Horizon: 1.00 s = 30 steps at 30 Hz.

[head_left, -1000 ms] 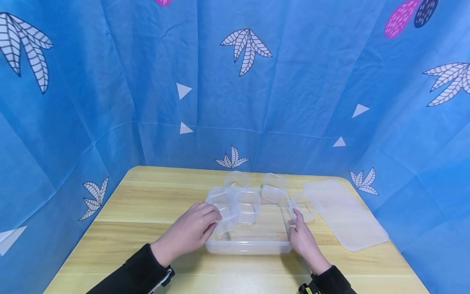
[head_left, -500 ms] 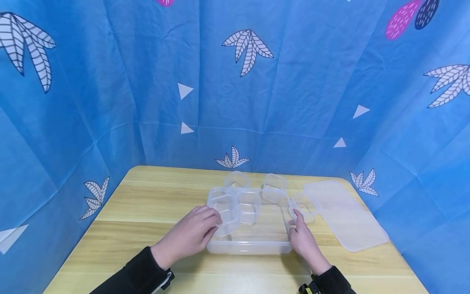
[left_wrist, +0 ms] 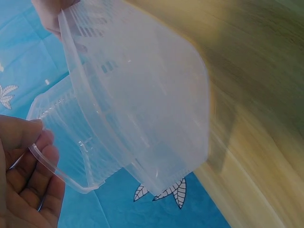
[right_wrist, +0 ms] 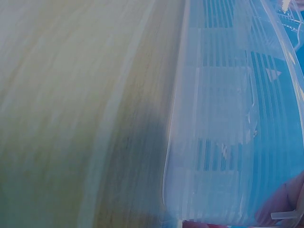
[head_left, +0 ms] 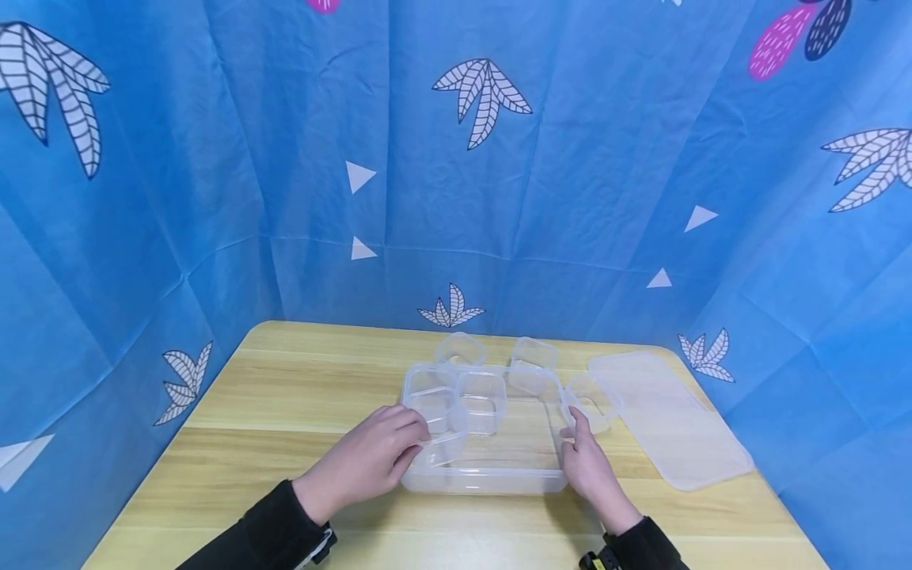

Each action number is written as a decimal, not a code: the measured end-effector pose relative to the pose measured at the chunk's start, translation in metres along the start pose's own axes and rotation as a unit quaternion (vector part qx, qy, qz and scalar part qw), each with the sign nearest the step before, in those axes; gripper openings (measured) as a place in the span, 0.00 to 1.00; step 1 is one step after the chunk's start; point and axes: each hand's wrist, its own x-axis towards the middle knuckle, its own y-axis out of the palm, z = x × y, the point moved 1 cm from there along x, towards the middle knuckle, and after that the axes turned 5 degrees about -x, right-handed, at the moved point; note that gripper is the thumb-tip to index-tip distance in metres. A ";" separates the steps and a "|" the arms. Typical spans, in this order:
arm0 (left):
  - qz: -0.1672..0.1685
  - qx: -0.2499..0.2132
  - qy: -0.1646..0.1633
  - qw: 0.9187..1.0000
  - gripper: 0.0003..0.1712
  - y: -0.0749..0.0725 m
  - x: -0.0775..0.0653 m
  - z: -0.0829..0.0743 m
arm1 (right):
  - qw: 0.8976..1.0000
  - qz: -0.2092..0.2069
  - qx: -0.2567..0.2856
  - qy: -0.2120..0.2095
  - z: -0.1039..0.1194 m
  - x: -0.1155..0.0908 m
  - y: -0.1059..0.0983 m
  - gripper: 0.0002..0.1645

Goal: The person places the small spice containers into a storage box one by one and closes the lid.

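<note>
From above, a hand could drop into the right half of the box (head_left: 484,481), between the inner cup (head_left: 483,396) and the right wall, which the right hand (head_left: 590,465) grips. The left hand (head_left: 370,453) and tilted held cup (head_left: 445,453) block its left side. Behind, the rear-left cup (head_left: 460,347) and rear-right cup (head_left: 534,351) hem it in; at right, the side cup (head_left: 591,402), then the lid (head_left: 670,419). Leftward, bare bench (head_left: 292,396) gives wide passage.

blue leaf-print cloth (head_left: 456,206), pale wooden table (head_left: 306,388)
</note>
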 end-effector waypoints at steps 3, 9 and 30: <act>0.003 -0.004 -0.003 1.000 0.06 0.001 -0.001 0.001 | 1.000 0.001 0.003 0.001 0.000 0.000 0.000 0.38; 0.019 -0.012 -0.012 1.000 0.05 0.003 -0.002 0.003 | 1.000 -0.001 0.000 -0.003 0.000 0.000 -0.001 0.38; 0.057 -0.012 -0.035 0.998 0.05 0.012 -0.008 0.006 | 1.000 -0.002 -0.004 -0.007 -0.001 -0.001 -0.001 0.38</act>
